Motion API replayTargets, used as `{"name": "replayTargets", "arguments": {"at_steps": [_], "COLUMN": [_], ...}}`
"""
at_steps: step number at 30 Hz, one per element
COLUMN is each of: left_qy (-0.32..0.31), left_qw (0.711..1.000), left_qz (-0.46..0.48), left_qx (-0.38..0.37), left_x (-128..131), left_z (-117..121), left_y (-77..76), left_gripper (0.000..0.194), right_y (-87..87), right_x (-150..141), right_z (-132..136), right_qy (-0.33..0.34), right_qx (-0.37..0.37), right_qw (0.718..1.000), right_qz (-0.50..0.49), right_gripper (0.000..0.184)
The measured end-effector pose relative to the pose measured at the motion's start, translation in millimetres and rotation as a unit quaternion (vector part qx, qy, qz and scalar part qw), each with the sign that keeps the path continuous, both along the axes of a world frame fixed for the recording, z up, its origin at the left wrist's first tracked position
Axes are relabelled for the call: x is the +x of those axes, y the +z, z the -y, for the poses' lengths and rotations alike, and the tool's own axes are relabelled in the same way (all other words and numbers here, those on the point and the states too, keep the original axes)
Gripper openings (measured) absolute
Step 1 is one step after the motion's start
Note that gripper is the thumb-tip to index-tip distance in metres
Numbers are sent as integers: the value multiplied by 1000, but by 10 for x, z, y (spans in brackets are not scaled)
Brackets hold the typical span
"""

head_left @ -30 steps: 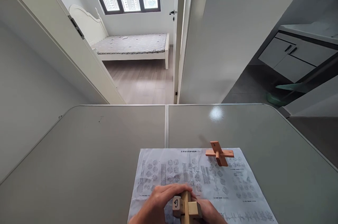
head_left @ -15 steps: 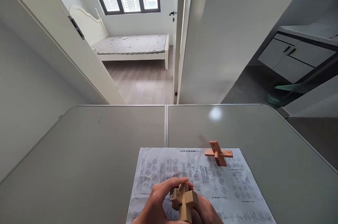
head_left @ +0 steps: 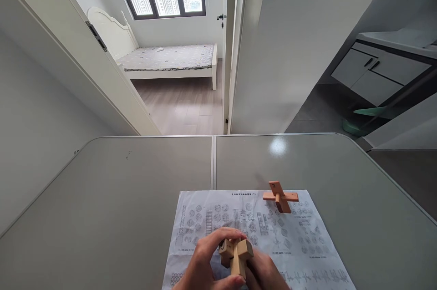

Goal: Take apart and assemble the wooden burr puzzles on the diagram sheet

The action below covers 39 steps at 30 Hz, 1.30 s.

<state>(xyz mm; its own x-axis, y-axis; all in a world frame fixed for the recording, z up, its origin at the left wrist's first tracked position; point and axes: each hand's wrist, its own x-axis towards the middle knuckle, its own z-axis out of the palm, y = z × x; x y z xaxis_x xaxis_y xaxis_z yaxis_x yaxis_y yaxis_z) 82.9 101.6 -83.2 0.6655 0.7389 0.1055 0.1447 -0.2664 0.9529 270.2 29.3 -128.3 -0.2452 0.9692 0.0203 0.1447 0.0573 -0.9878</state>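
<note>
The person's left hand (head_left: 204,260) pinches a pale-tan, cross-shaped puzzle of interlocked wooden blocks (head_left: 235,253) between thumb and forefinger, above the near part of a creased white paper sheet printed with diagrams (head_left: 290,263). The right hand (head_left: 268,272) is at the puzzle's right side; I cannot tell how its mostly hidden fingers close. Farther off, a reddish-orange wooden cross (head_left: 279,197) stands near the sheet's far edge, on the grey tabletop (head_left: 102,208). Beyond is a white bed (head_left: 170,58).
</note>
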Motion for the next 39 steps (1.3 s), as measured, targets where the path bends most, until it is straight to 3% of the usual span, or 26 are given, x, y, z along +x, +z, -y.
{"name": "replayTargets", "arguments": {"at_steps": [7, 12, 16, 20, 25, 29, 31, 36, 39], "left_qy": [11, 0, -15, -40, -52, -70, -81, -61, -58], "left_qw": [1000, 997, 996, 996, 998, 996, 995, 996, 995], "left_qz": [4, 76, 84, 41, -6, 41, 64, 66, 79], "left_qx": [2, 10, -11, -74, -23, 22, 21, 17, 13], "left_x": [11, 65, 41, -21, -41, 3, 36, 90, 78], "left_z": [11, -10, -19, 1, 27, 20, 10, 14, 38], "left_y": [-22, -59, -135, -192, -261, -308, -286, -221, -239], "left_gripper": [56, 57, 68, 94, 91, 97, 93, 50, 47], "right_y": [-45, -115, -171, -222, -305, -412, -471, -542, -524], "right_x": [-42, -60, -65, -60, -37, -45, -61, -74, -74], "right_z": [43, 85, 95, 72, 50, 69, 82, 80, 55], "right_qy": [-31, -63, -61, -25, 16, 1, 6, 2, -11], "right_qx": [0, 26, 40, -20, -107, -78, -55, -11, 6], "right_qw": [999, 997, 997, 999, 994, 997, 998, 999, 1000], "right_qz": [8, 19, 33, 14, -16, -7, 13, 33, 26], "right_gripper": [63, 61, 52, 32, 16, 14, 14, 21, 19]}}
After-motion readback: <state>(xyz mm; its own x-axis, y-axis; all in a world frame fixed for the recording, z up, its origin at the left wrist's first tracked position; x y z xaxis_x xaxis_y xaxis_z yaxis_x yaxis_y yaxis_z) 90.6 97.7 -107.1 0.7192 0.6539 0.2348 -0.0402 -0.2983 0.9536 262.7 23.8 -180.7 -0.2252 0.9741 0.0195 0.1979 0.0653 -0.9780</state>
